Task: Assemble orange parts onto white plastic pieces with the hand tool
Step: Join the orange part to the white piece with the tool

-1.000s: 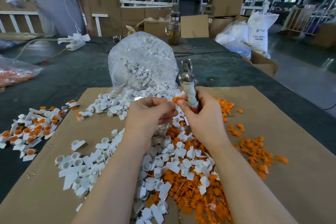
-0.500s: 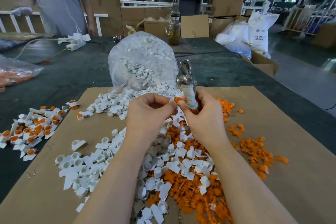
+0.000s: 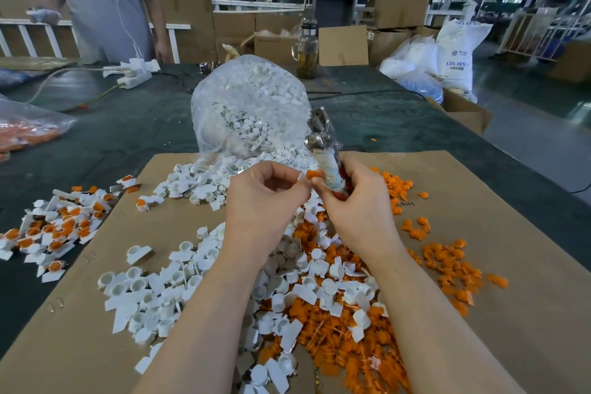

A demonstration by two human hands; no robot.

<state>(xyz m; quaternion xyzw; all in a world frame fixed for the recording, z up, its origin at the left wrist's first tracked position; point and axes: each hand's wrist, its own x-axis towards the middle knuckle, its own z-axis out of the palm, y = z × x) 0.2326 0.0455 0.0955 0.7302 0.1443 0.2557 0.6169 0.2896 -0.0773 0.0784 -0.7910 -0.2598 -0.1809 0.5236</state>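
Observation:
My left hand (image 3: 260, 201) pinches a small white plastic piece (image 3: 302, 176) at its fingertips. My right hand (image 3: 355, 205) grips the taped handle of a metal hand tool (image 3: 323, 141), whose jaws point up and away, and its fingertips pinch an orange part (image 3: 311, 174) against the white piece. Both hands meet above a cardboard sheet (image 3: 479, 201). Loose white pieces (image 3: 153, 291) and loose orange parts (image 3: 447, 262) lie heaped on the sheet below my wrists.
A clear bag of white pieces (image 3: 252, 105) stands behind my hands. Finished white-and-orange pieces (image 3: 54, 227) lie at the left on the dark table (image 3: 112, 125). A bag of orange parts (image 3: 25, 131) sits far left. A person (image 3: 99, 0) stands beyond, near a power strip (image 3: 134, 72) and a glass jar (image 3: 307, 51).
My hands have stayed together in nearly the same spot. The tool has tilted slightly, and the orange part now shows more clearly between my fingertips.

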